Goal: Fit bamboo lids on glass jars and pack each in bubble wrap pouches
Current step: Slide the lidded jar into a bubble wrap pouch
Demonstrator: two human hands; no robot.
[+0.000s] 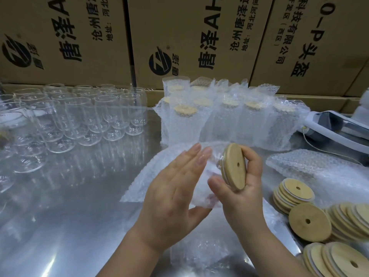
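My right hand [244,188] grips a round bamboo lid [234,166] with a centre hole, held on edge above the metal table [69,216]. My left hand [173,196] is flat with fingers together, pressed against a glass jar [205,176] lying inside a bubble wrap pouch [137,188]; the lid sits at the jar's mouth. Several empty glass jars [79,118] stand at the back left. Several packed jars in pouches [223,120] stand at the back centre. Loose bamboo lids [311,224] lie in stacks at the right.
Printed cardboard boxes [179,37] form a wall behind the table. A stack of flat bubble wrap pouches [311,166] lies at the right. A grey and white sealing device [335,124] with a cord sits at the far right.
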